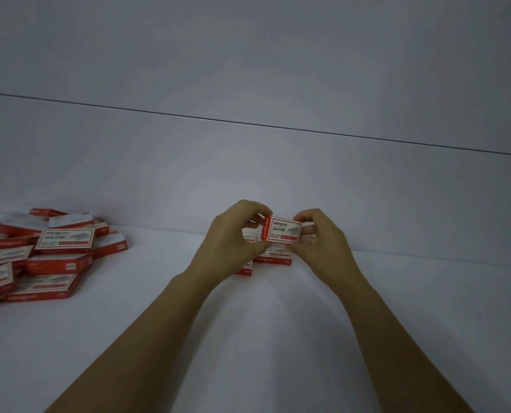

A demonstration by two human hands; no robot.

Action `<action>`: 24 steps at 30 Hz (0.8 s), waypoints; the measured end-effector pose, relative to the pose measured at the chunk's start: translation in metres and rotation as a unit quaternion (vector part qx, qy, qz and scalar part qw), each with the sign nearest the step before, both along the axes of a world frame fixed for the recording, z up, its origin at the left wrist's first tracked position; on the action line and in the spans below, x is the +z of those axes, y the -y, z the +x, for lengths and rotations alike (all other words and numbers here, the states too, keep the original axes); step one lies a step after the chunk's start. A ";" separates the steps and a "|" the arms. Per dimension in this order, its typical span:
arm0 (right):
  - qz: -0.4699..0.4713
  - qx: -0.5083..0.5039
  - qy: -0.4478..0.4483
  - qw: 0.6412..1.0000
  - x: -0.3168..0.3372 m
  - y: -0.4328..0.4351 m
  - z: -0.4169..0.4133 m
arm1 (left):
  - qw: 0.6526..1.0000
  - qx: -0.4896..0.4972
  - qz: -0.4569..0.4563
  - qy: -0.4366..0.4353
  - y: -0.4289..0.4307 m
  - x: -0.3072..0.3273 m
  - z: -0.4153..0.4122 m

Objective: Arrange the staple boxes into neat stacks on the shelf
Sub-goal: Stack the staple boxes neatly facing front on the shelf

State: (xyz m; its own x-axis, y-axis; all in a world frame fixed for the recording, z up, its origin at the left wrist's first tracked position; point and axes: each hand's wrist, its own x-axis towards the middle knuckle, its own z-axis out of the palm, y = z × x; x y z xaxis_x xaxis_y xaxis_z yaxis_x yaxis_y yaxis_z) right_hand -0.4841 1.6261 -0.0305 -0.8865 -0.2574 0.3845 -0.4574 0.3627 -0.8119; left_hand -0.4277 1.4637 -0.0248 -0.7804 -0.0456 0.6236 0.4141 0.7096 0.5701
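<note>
While gripped: staple box (281,231) sat pinched between left hand (230,239) and right hand (322,239).
Risk: careless lowering could've knocked stacks (273,259) askew.

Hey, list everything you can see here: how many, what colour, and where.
held staple box: one, red and white, between both hands above the shelf
stacked boxes: at least two, red and white, under the hands, partly hidden
loose pile: many overlapping boxes, red and white, shelf's left side
shelf: one, white, under everything
back panel: one, pale grey, behind the shelf
left hand: one, pinches the box's left end
right hand: one, pinches its right end
</note>
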 end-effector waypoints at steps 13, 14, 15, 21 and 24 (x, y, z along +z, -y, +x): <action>0.019 -0.081 -0.307 0.948 0.002 0.009 0.012 | 0.971 0.105 -0.095 -0.193 -0.002 -0.011 -0.006; 0.022 -0.079 -0.304 0.949 0.002 0.009 0.011 | 0.972 0.101 -0.096 -0.191 0.000 -0.011 -0.008; 0.025 -0.075 -0.297 0.952 0.003 0.008 0.010 | 0.974 0.097 -0.096 -0.181 0.002 -0.011 -0.009; 0.045 -0.022 -0.166 0.985 0.002 -0.001 -0.003 | 0.998 0.051 -0.032 -0.030 0.011 -0.012 -0.014; 0.061 -0.017 -0.128 0.990 -0.003 -0.001 -0.005 | 0.998 0.048 -0.020 0.021 0.013 -0.015 -0.016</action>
State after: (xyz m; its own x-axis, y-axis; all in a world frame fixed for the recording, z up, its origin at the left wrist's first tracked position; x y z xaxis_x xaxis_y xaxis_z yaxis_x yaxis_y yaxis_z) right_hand -0.4887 1.6268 -0.0339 -0.7730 -0.2878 0.5654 -0.6285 0.4695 -0.6202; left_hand -0.4432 1.4512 -0.0401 -0.7987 -0.0979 0.5937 0.3195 0.7672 0.5562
